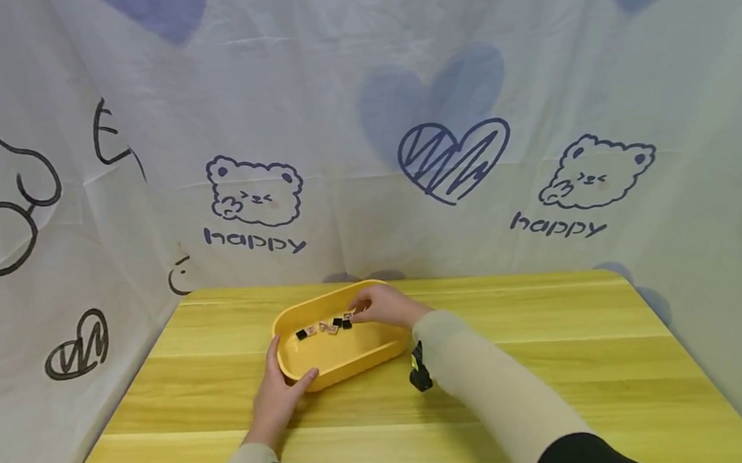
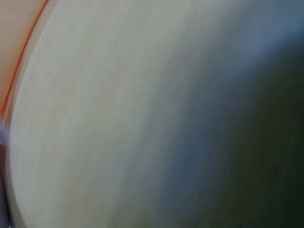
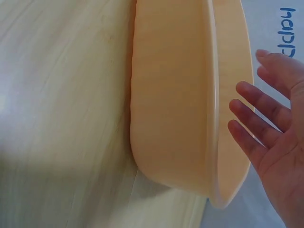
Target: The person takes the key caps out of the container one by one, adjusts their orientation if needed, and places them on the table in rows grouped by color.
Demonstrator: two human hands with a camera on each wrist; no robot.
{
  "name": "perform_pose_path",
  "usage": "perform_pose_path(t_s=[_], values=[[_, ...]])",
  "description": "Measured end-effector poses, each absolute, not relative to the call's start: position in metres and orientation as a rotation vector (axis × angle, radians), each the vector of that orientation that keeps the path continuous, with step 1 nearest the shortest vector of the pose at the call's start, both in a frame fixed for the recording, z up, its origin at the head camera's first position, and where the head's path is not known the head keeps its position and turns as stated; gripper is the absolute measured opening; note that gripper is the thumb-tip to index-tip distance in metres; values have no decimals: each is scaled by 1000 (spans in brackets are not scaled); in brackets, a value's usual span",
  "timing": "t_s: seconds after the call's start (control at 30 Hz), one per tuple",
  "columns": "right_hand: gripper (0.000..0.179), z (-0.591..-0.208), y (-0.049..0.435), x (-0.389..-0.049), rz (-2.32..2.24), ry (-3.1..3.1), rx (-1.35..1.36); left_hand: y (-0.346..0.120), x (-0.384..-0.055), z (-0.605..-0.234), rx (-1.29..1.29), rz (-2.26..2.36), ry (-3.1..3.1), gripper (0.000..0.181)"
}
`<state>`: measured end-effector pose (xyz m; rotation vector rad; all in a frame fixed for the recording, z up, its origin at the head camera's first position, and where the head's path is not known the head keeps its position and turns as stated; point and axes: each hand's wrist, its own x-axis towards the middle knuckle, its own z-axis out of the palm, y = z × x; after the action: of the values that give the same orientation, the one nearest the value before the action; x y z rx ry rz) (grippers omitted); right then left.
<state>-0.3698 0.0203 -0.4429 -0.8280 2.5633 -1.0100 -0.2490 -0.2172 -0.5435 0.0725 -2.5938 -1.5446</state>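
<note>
Small tiles (image 1: pixel 333 330) sit loosely lined up inside the yellow tray (image 1: pixel 358 368), our left hand (image 1: pixel 275 400) gripping its end. We're probably at the picking or placing step; we can't tell if our right hand (image 1: pixel 387 307) is pinching one, so next needs a light, careful touch.

The tray (image 1: pixel 361 369) is coloured plain yellow, rendered pale orange in the right wrist view; among the small pieces (image 1: pixel 301 335) black is seen, while others are toned pinkish-white with darker marks; the tabletop (image 1: pixel 601 358) is streaked in yellow wood grain; the whitish cloth (image 1: pixel 337 39) is printed with solid pale-blue hearts, a blue scribbled heart, blue-outlined bears lettered "happy", and black line drawings at left; the beige sleeves (image 1: pixel 511 398) are matched with black wrist devices (image 1: pixel 419 368) accented in yellow-green.
</note>
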Motion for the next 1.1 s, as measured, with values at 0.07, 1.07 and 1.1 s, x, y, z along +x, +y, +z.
perform_pose_path(t_s=[0.07, 1.07, 1.1], values=[[26, -444, 17, -372, -1002, 2551, -853, -218, -249, -543, 68, -1517, -2607, 102], [33, -473, -3, -405, -739, 2618, -763, -217, -248, -538, 102, -1445, -2650, 102], [34, -472, -2, -406, -722, 2630, -761, -216, -249, -538, 102, -1442, -2651, 102]])
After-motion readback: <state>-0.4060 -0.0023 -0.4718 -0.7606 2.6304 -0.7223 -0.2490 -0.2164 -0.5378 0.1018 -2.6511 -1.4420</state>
